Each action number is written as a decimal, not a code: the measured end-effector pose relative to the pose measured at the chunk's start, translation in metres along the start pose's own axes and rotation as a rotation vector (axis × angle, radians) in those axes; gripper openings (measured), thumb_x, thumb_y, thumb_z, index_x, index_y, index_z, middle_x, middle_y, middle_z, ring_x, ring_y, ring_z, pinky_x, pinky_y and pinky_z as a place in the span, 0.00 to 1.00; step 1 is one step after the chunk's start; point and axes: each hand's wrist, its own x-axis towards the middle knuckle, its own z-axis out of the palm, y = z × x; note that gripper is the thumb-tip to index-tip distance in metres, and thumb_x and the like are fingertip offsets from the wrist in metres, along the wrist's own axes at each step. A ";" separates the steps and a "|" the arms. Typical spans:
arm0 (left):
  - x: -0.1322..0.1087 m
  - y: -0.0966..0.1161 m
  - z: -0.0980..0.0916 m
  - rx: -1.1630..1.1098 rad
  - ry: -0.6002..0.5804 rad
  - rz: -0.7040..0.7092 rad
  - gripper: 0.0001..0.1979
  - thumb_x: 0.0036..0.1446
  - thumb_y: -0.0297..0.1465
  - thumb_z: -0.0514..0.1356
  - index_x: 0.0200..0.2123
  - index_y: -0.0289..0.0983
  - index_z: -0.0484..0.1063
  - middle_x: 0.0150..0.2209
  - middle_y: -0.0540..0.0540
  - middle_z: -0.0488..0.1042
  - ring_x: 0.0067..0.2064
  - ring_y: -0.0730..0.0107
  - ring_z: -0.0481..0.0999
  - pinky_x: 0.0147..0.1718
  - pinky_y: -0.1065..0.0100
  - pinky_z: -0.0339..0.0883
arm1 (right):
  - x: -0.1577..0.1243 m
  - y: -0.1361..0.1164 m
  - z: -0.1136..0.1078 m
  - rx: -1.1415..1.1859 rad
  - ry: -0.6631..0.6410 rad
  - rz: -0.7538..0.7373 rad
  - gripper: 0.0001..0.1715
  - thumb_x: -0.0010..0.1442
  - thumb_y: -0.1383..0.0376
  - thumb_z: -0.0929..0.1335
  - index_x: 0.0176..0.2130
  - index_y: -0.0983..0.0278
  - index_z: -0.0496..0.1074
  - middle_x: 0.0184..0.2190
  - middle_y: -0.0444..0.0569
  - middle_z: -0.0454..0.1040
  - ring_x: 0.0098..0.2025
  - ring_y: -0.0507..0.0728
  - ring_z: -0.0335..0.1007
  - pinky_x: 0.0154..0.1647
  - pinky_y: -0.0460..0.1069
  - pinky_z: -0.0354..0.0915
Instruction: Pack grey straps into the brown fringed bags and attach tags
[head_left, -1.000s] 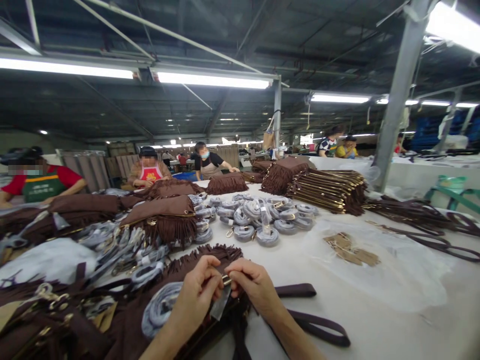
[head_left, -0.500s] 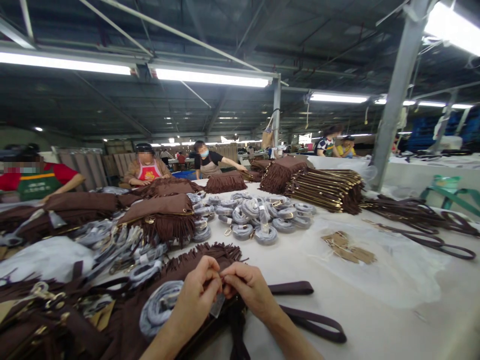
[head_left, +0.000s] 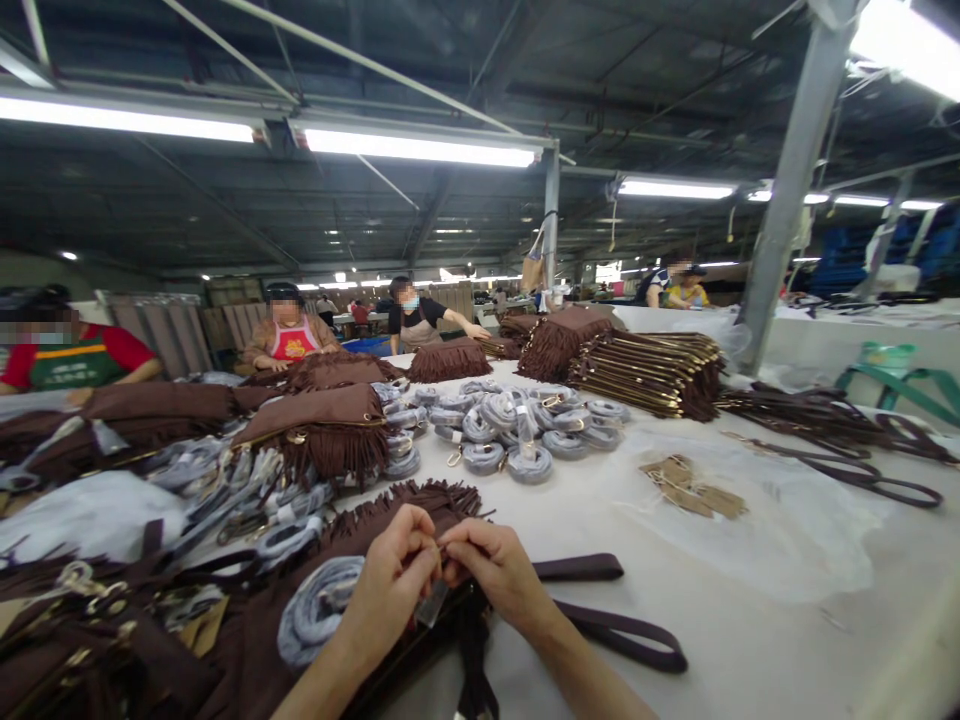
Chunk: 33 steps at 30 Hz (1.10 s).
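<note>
My left hand (head_left: pixel 401 575) and my right hand (head_left: pixel 495 570) meet with fingertips pinched together above a brown fringed bag (head_left: pixel 337 548). Whatever they pinch is too small to make out. Just below the fingers hangs a small clear plastic piece (head_left: pixel 431 606). Beside my left wrist, a coiled grey strap in plastic (head_left: pixel 304 620) rests on the bag. Two dark brown strap loops (head_left: pixel 630 635) stick out to the right from under my right forearm.
Wrapped coiled straps (head_left: pixel 529 465) lie mid-table, with stacked fringed bags (head_left: pixel 566 345) and gold-zippered bags (head_left: pixel 645 375) behind. Cardboard tags (head_left: pixel 694 487) lie on a plastic sheet (head_left: pixel 810 550) at right. Several co-workers sit or stand across the table, one person reaching toward a stack.
My hands stay pinched together in nearly the same place. The view has shifted slightly. Across the table, the reaching co-worker's head and arm have moved a little.
</note>
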 end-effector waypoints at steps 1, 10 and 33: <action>0.000 -0.001 0.000 0.000 -0.004 0.001 0.06 0.54 0.33 0.55 0.34 0.40 0.58 0.21 0.57 0.67 0.19 0.76 0.64 0.19 0.76 0.57 | 0.000 0.000 0.000 0.009 -0.002 0.005 0.14 0.60 0.55 0.67 0.34 0.62 0.77 0.20 0.42 0.74 0.23 0.52 0.71 0.28 0.46 0.70; 0.000 -0.003 0.000 0.025 -0.011 0.022 0.05 0.55 0.32 0.54 0.34 0.40 0.58 0.21 0.57 0.68 0.20 0.77 0.64 0.19 0.76 0.56 | 0.000 -0.001 0.000 -0.034 -0.012 -0.016 0.12 0.61 0.58 0.67 0.34 0.63 0.76 0.21 0.43 0.74 0.22 0.52 0.71 0.27 0.46 0.69; 0.009 0.002 -0.021 0.153 -0.131 -0.093 0.09 0.51 0.30 0.50 0.38 0.39 0.60 0.25 0.53 0.71 0.21 0.72 0.70 0.20 0.73 0.63 | -0.002 -0.007 0.002 -0.569 -0.103 -0.311 0.16 0.65 0.69 0.59 0.38 0.64 0.74 0.31 0.48 0.73 0.27 0.52 0.68 0.31 0.46 0.65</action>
